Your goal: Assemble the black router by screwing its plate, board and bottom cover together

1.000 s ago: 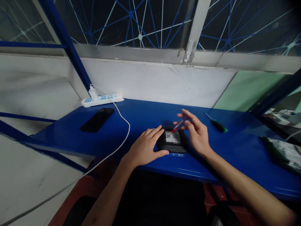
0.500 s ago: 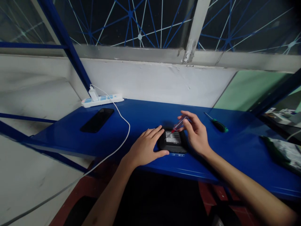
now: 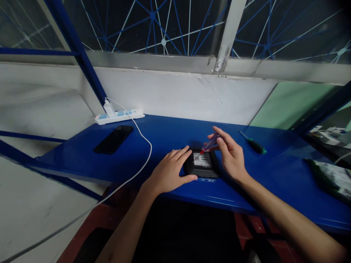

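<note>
A black flat device [image 3: 201, 171] with a white printed label [image 3: 202, 159] lies on the blue table. My left hand [image 3: 171, 170] steadies its left side, fingers stretched along the far left corner and thumb at the near edge. Between the thumb and fingers of my right hand [image 3: 230, 155] is a screwdriver [image 3: 208, 144] with a clear purplish handle and a red collar. It slants down to the left, its thin shaft reaching the left part of the device beside the label. Whether the tip sits in a screw is too small to tell.
A green-and-black screwdriver [image 3: 255, 145] lies right of my right hand. To the left are a black phone [image 3: 113, 139], a white power strip [image 3: 120, 115] with a charger [image 3: 109, 108], and a white cable [image 3: 142, 166] crossing the table edge. A silvery bag [image 3: 331, 175] rests at far right.
My right hand has shifted slightly right, and its fingers have changed position around the screwdriver handle. The screwdriver's tip stays at about the same spot. My left hand and the device look unmoved.
</note>
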Demonstrator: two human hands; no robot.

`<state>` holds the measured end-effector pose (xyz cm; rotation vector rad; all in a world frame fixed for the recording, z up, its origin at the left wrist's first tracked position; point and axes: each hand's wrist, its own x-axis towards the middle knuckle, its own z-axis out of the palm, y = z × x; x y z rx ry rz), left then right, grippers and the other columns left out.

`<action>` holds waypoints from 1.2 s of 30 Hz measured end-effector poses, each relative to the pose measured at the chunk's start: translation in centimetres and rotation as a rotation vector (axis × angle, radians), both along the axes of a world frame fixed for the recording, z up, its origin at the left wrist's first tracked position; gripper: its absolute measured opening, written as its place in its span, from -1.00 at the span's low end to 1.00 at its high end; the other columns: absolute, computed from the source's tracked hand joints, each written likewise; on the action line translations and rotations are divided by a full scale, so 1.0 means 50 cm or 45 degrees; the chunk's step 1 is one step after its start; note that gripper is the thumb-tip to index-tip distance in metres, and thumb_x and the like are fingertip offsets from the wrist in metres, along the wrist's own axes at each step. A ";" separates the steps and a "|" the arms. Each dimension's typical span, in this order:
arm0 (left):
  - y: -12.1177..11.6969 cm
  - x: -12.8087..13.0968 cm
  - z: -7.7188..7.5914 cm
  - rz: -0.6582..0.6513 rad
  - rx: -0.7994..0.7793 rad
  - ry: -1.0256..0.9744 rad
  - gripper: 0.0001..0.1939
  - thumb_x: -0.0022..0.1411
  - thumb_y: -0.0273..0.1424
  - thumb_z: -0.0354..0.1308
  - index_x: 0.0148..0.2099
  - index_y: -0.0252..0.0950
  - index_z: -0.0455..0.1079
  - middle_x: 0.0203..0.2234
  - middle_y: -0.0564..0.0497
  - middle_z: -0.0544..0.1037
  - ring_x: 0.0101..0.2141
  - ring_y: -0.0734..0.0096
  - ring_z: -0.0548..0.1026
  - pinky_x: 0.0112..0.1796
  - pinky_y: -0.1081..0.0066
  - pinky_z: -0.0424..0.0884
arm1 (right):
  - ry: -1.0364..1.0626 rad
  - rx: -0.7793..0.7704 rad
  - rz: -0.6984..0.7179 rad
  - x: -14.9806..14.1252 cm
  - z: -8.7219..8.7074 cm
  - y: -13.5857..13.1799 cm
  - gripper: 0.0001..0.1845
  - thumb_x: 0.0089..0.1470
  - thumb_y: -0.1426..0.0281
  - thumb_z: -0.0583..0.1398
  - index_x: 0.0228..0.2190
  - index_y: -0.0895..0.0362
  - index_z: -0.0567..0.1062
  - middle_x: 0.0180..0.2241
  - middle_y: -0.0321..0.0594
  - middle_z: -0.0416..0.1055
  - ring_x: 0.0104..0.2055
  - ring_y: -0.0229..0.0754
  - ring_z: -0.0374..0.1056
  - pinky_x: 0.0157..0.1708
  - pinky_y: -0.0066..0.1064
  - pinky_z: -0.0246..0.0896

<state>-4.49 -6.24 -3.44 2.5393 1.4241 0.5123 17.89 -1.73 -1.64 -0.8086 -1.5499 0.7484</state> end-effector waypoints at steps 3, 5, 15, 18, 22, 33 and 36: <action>-0.001 0.000 -0.001 0.001 0.000 -0.007 -0.16 0.29 0.11 0.10 0.43 -0.22 0.01 0.41 -0.10 0.04 0.36 0.08 0.10 0.33 0.03 0.05 | -0.043 0.043 -0.086 -0.001 0.003 0.000 -0.65 0.25 0.28 0.18 0.07 -0.07 0.44 -0.25 -0.30 0.45 -0.42 -0.31 0.46 -0.35 -0.34 0.50; -0.001 0.000 -0.002 0.001 0.000 -0.010 -0.16 0.29 0.12 0.10 0.43 -0.21 0.01 0.41 -0.10 0.04 0.36 0.07 0.10 0.32 0.02 0.05 | -0.047 0.062 -0.117 -0.001 0.005 0.001 -0.73 0.22 0.28 0.23 -0.04 -0.05 0.50 -0.27 -0.32 0.44 -0.44 -0.33 0.43 -0.39 -0.39 0.48; 0.001 0.000 -0.002 0.000 -0.010 -0.023 -0.15 0.28 0.14 0.09 0.42 -0.19 0.02 0.42 -0.09 0.03 0.35 0.03 0.11 0.32 0.00 0.07 | 0.009 -0.047 0.066 -0.001 0.000 0.001 -0.56 0.30 0.27 0.11 0.19 -0.10 0.35 -0.01 -0.19 0.48 -0.16 -0.17 0.54 -0.18 -0.22 0.53; 0.000 -0.001 -0.003 -0.004 -0.011 -0.037 -0.16 0.28 0.15 0.08 0.43 -0.16 0.00 0.42 -0.07 0.03 0.35 0.01 0.10 0.31 -0.02 0.08 | -0.066 -0.013 -0.049 -0.003 0.005 0.000 -0.59 0.24 0.28 0.18 0.12 -0.04 0.41 -0.18 -0.23 0.48 -0.32 -0.23 0.51 -0.28 -0.27 0.52; 0.000 -0.003 -0.005 -0.019 0.006 -0.051 -0.16 0.29 0.14 0.08 0.43 -0.15 -0.01 0.41 -0.08 0.04 0.35 0.02 0.12 0.31 -0.02 0.07 | -0.070 -0.001 -0.103 -0.004 0.007 -0.001 -0.71 0.19 0.28 0.22 -0.04 0.00 0.47 -0.32 -0.30 0.42 -0.43 -0.28 0.43 -0.38 -0.33 0.49; 0.000 -0.002 -0.006 -0.001 0.008 -0.015 -0.16 0.29 0.13 0.08 0.43 -0.19 0.01 0.41 -0.08 0.06 0.36 0.04 0.09 0.32 0.01 0.05 | -0.040 -0.087 0.080 -0.005 -0.001 0.000 -0.58 0.21 0.26 0.21 0.09 -0.05 0.35 -0.11 -0.21 0.46 -0.21 -0.17 0.52 -0.29 -0.30 0.51; 0.000 -0.003 -0.006 0.001 0.002 -0.020 -0.16 0.28 0.13 0.09 0.42 -0.18 0.01 0.41 -0.08 0.06 0.36 0.02 0.09 0.32 -0.01 0.06 | -0.054 -0.093 0.078 -0.008 -0.004 0.000 -0.54 0.20 0.27 0.21 0.11 -0.04 0.30 -0.11 -0.20 0.47 -0.22 -0.16 0.52 -0.26 -0.27 0.50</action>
